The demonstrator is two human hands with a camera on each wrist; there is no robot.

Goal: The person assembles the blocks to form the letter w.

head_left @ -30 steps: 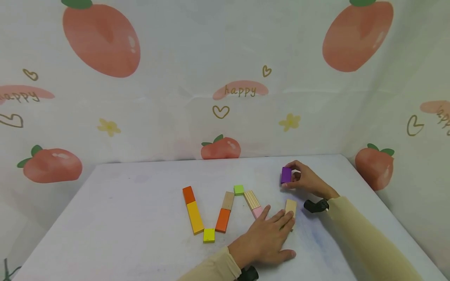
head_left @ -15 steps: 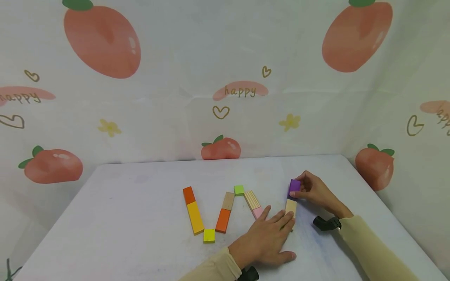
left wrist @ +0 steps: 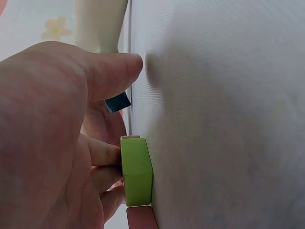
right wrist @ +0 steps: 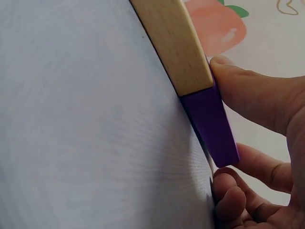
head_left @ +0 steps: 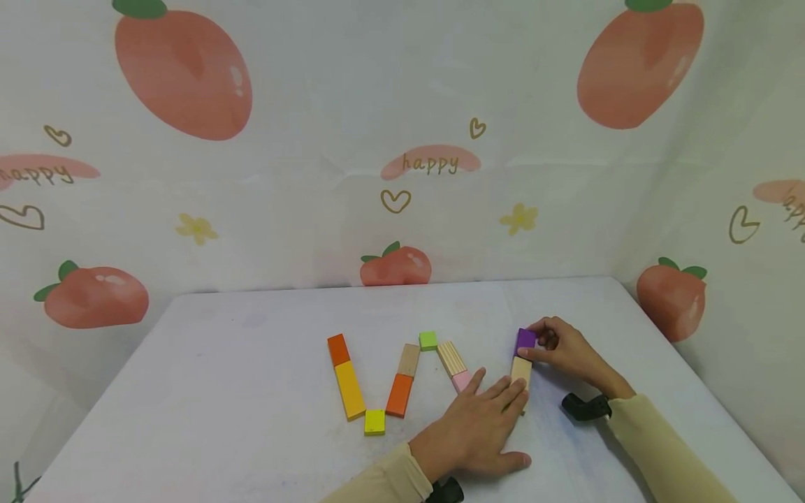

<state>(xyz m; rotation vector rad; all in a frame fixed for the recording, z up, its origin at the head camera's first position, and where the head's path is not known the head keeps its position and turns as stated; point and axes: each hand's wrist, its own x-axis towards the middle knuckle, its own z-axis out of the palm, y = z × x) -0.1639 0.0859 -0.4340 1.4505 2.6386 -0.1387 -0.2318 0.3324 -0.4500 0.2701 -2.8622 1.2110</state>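
Note:
My right hand [head_left: 569,356] pinches a purple block [head_left: 525,339] between thumb and fingers, at the far end of a plain wooden block [head_left: 520,369]. In the right wrist view the purple block [right wrist: 212,126] meets the end of the wooden block [right wrist: 176,45]. My left hand [head_left: 472,427] lies palm down with fingers spread, its fingertips on the near part of the wooden block. It covers part of a pink block [head_left: 462,379], which touches a ridged wooden block [head_left: 451,358]. From the left wrist, a green block [left wrist: 137,171] shows beneath the fingers.
On the white table [head_left: 207,391], a zigzag line continues leftward: a light green block [head_left: 428,341], a tan block [head_left: 408,359], orange blocks [head_left: 399,395], a yellow square block [head_left: 374,422] and a long yellow-orange block [head_left: 349,391]. A printed cloth [head_left: 302,175] hangs behind.
My right hand has brought the purple block nearer and slightly right, from apart on the table to the wooden block's far end. My left hand has stayed in place.

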